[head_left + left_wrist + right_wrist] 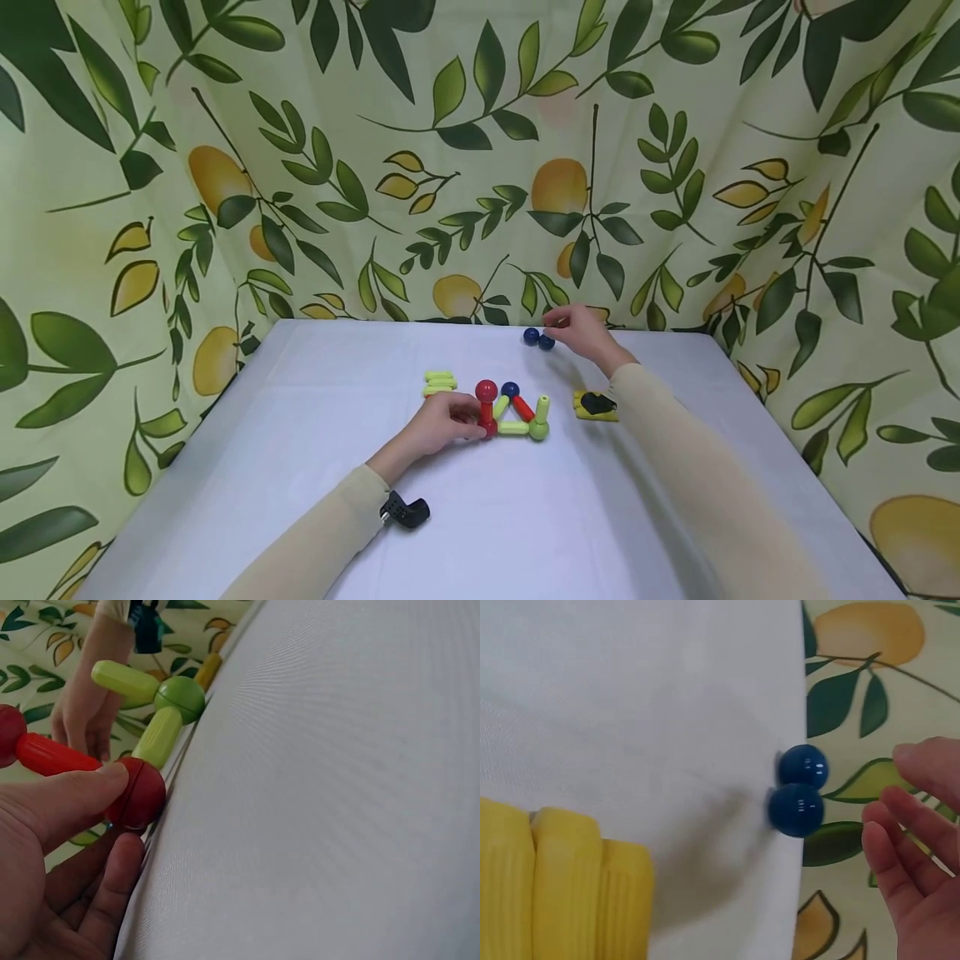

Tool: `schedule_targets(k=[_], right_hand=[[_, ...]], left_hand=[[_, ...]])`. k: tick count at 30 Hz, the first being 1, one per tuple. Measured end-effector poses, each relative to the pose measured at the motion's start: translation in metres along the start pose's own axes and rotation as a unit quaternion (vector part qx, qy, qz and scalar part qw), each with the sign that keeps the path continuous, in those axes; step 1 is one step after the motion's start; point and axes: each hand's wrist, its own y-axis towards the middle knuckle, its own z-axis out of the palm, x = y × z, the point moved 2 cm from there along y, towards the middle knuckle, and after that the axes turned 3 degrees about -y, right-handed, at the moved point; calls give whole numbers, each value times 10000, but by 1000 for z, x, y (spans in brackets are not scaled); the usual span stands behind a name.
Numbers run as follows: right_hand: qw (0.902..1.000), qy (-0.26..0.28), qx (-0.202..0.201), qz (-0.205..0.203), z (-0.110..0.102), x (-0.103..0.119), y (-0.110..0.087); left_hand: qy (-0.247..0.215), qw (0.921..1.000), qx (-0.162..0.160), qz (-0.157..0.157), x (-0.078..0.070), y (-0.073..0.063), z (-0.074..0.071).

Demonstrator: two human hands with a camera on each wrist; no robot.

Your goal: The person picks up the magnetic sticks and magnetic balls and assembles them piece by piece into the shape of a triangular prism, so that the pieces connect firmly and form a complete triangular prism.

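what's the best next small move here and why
I'd probably bring the right grip to one of the two blue balls and pinch it: that grip hovers empty near them, and the upright green stick has no ball on top, while the left grip pinches the lower red ball.

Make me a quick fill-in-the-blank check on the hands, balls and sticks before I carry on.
1. The left hand pinches a ball coloured ____ at the base of an upright stick.
2. The ball at the far corner of the triangle is coloured ____.
3. Beside the right hand lie ____ blue balls.
4. In the right wrist view, the sticks are coloured ____.

Missing words: red; blue; two; yellow.
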Motion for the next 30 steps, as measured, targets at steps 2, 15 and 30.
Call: schedule_targets(k=[2,15,30], right_hand=[[9999,-116,7,64,5,-4,4],[9979,-582,42,278,21,-20,9],[9984,-479,117,277,35,-37,7]], left_hand=[[47,10000,6,1,0,0,1],[242,9997,-20,-6,-6,-3,2],[393,9992,-29,19,-8,-5,3]])
